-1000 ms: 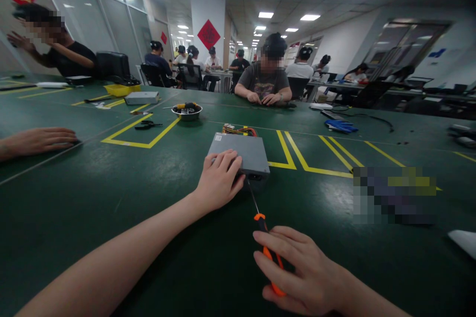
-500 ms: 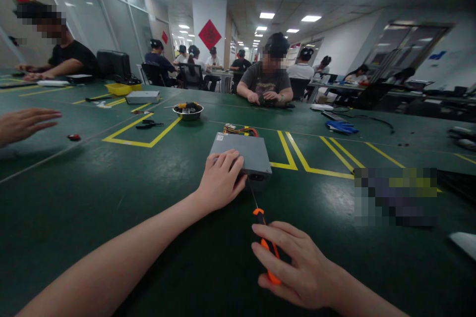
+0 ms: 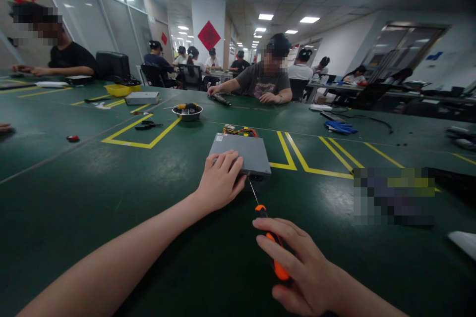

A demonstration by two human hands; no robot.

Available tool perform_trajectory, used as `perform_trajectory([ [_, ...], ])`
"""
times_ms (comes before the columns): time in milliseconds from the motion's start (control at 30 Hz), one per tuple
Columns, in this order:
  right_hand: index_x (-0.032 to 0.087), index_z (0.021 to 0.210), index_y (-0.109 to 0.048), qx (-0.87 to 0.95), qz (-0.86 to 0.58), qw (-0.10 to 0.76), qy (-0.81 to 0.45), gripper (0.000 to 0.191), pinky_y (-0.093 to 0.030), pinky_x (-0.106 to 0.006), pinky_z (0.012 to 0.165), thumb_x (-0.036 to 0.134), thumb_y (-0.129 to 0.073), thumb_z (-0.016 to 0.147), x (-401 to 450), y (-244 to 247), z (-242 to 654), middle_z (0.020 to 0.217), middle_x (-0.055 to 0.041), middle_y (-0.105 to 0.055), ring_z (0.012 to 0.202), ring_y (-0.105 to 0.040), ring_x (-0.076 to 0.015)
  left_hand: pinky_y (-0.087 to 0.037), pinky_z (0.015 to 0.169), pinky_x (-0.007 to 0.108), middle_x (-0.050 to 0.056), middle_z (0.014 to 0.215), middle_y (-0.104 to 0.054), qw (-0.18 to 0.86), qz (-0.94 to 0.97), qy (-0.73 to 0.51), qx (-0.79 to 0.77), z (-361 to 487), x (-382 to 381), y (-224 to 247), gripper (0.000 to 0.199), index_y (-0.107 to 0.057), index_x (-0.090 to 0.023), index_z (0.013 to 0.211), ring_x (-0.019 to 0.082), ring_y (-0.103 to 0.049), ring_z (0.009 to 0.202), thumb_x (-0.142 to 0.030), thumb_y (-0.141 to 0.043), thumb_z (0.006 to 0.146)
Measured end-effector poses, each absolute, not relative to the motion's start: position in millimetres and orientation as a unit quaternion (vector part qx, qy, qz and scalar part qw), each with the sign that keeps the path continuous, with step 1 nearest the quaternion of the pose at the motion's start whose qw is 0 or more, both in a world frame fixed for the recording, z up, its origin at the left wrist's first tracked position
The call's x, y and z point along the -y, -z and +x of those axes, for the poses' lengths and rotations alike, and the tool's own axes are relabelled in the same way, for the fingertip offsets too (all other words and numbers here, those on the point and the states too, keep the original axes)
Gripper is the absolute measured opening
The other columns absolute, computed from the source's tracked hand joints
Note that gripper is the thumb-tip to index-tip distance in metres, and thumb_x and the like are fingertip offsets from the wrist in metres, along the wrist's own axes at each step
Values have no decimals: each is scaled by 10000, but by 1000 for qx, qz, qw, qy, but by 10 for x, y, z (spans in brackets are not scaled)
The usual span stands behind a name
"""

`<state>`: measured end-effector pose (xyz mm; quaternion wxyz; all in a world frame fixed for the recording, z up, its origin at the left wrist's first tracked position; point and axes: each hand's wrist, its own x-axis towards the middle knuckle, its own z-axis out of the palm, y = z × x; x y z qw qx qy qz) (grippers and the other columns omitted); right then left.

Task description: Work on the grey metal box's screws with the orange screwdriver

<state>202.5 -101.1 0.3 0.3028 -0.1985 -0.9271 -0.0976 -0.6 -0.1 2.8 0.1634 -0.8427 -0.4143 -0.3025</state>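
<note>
Grey power supply box (image 3: 247,151) lies flat on the green table (image 3: 92,198), coloured cables (image 3: 243,132) bunched at its far side. The left hand (image 3: 219,181) grips its near left corner, fingers over the top. The right hand (image 3: 301,257) loosely holds an orange-and-black screwdriver (image 3: 281,271), fingers partly extended, its shaft angled to the box's near edge; tip contact cannot be told. Beyond, 1 metal bowl (image 3: 188,116) holds tools.

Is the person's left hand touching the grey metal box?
Touching: in the head view, the left hand lies with fingers on the grey metal box.
</note>
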Motion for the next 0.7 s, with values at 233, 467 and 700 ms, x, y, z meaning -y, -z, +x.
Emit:
perform_trajectory([
  [233,133,1080,-555,935,-203,270,105,280,-506,-310,781,316,-447,897,1049,18,1929,1098,-149,-624,854,-625,-166,-301,943,425,131,1238,-533,165,-846,299,411,-11,-3,-21,364,-489,-158,1177,262,-447,1199,-323,-424,859],
  [467,167,1126,-538,942,-209,247,90,325,-506,-309,811,380,-445,899,1057,-26,1926,1135,-137,-614,949,-617,-173,-308,935,443,136,1233,-540,172,-841,307,412,4,-9,-6,370,-504,-162,1175,276,-451,1190,-327,-453,848],
  [700,155,1003,-584,933,-192,281,121,181,-518,-270,781,229,-478,877,1072,-50,1895,1066,-129,-651,829,-644,-138,-305,961,423,136,1281,-510,180,-846,288,410,-20,-7,-2,398,-476,-145,1212,266,-420,1227,-338,-432,866],
])
